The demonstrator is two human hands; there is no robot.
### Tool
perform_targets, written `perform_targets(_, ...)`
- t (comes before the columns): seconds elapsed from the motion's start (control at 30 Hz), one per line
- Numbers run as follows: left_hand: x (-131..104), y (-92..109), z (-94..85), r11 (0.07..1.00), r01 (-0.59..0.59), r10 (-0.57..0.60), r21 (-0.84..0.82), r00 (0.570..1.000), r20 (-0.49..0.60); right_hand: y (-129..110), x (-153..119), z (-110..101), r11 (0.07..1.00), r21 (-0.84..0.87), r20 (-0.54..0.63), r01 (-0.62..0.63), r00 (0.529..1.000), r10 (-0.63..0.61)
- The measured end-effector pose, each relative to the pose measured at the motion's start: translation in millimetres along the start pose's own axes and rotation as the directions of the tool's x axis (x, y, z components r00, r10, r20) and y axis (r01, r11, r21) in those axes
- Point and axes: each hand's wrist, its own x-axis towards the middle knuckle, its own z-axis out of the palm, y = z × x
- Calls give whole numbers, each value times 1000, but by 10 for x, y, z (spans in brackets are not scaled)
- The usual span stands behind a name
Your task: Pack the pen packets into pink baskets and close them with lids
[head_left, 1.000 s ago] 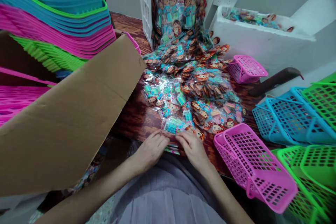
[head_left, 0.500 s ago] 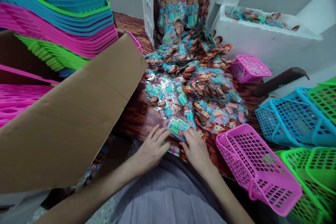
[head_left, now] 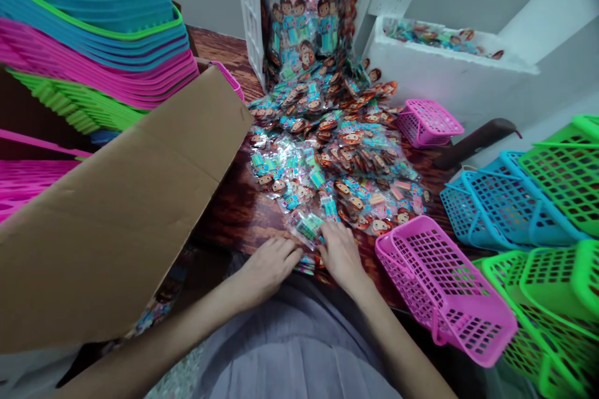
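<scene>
Both my hands are at the near edge of the dark wood-patterned table. My left hand (head_left: 270, 265) lies low with bent fingers at the edge; its fingertips reach toward a few small colourful packets (head_left: 306, 264) between the hands, and nothing shows in it. My right hand (head_left: 342, 255) has its fingers curled over the right end of a clear packet of green sticks (head_left: 306, 225); the fingertips are partly hidden. Ahead of the hands spreads a large heap of similar clear packets (head_left: 327, 131) with printed cartoon figures.
At left, a cardboard box (head_left: 140, 199) holds nested plastic baskets (head_left: 107, 25). A white crate (head_left: 250, 19) full of packets stands behind the heap, beside a white foam box (head_left: 421, 62). On the right are a pink basket (head_left: 421, 274), blue baskets (head_left: 486, 199) and green baskets (head_left: 538, 299).
My left hand has drawn back slightly from the packet of green sticks, while my right hand stays at its right end. The whole view has shifted a little.
</scene>
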Motion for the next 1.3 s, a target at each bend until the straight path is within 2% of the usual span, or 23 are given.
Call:
perform_targets(0.1, -11, -3, 1, 1000, 3, -3, 3, 999, 54, -28, -61, -12, 999, 21, 27, 35, 999, -35)
perform_targets(0.27, -78, 33, -19, 1000, -15, 17, 17, 993, -121, -38, -195, -6, 988, 142, 45, 54, 997, -61)
perform_targets(0.33, -90, 44, -26, 999, -15, 20, 35, 988, -153, -61, -242, -13, 976, 215, 63, 43, 996, -58)
perform_targets(0.53, -78, 19, -40, 998, -63, 62, -5, 997, -48, -69, -245, -115, 885, 466, 159, 4, 983, -88)
perform_targets(0.6, -71, 19, -53, 997, -71, 71, -34, 997, -4, -7, -177, -102, 907, 419, 90, -38, 996, 0)
perform_targets(0.7, -41, 22, -63, 998, -50, 49, -32, 999, -8, 81, -71, -8, 987, 149, -101, -53, 993, 68)
perform_targets(0.77, -9, 15, -56, 999, -39, 39, -31, 999, -7, 99, -33, 58, 999, 34, -126, -42, 991, 46)
perform_targets(0.83, 20, 4, -46, 998, -38, 38, -40, 999, 12, 81, -35, 95, 1000, 7, -106, -27, 994, 28)
perform_targets(1.03, 51, -13, -81, 997, -68, 70, 24, 996, -59, -21, -194, 38, 999, 36, -137, -6, 991, 11)
perform_targets(1.1, 51, -24, -84, 995, -95, 96, 37, 995, -39, -26, -238, -6, 981, 187, -76, 46, 997, -32)
perform_targets(1.17, 43, -39, -69, 992, -121, 122, 34, 992, -42, 0, -245, -41, 911, 403, 13, 88, 995, -102)
perform_targets(1.2, 36, -45, -57, 991, -130, 131, 25, 990, -46, 25, -234, -48, 880, 467, 22, 80, 994, -103)
perform_targets(1.23, 29, -47, -46, 991, -132, 132, 11, 990, -44, 57, -215, -45, 877, 477, 3, 56, 998, -65)
perform_targets(1.3, 18, -42, -27, 993, -116, 116, -20, 993, -17, 127, -165, -12, 937, 350, -108, -26, 992, 67)
